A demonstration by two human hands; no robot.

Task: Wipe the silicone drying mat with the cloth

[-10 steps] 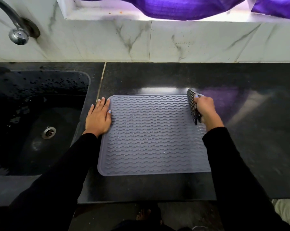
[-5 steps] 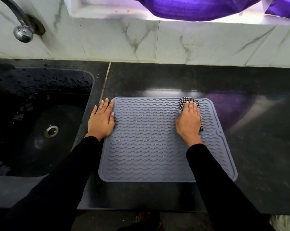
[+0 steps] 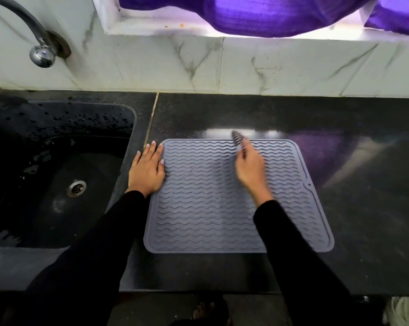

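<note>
Both hands are on the grey silicone drying mat (image 3: 222, 208), which lies flat on the dark stone desk (image 3: 363, 208) just right of the sink (image 3: 46, 172). The left hand (image 3: 147, 170) lies flat and open, fingers straight and close together, palm down over the mat's left edge near its far left corner; the fingertips reach onto the desk beside that corner, and the thumb rests on the ribbed surface. The right hand (image 3: 248, 165) is blurred with motion over the far middle of the mat. It holds the black-and-white checked cloth (image 3: 237, 140), which pokes out past the fingertips at the mat's far edge; the fingers look bent round it, though the blur hides the exact grip. Both arms wear black sleeves.

Wavy ridges run across the mat, and small wet glints show between the two hands. A small tab with a hole sits on the mat's right edge, right of the right hand. No brand, label or writing can be read on anything.

Beyond the left hand, a chrome tap (image 3: 40, 47) juts from the marbled white wall over the sink, whose drain (image 3: 76, 188) lies left of that hand. Purple fabric (image 3: 257, 17) hangs at the window ledge, beyond the right hand.
</note>
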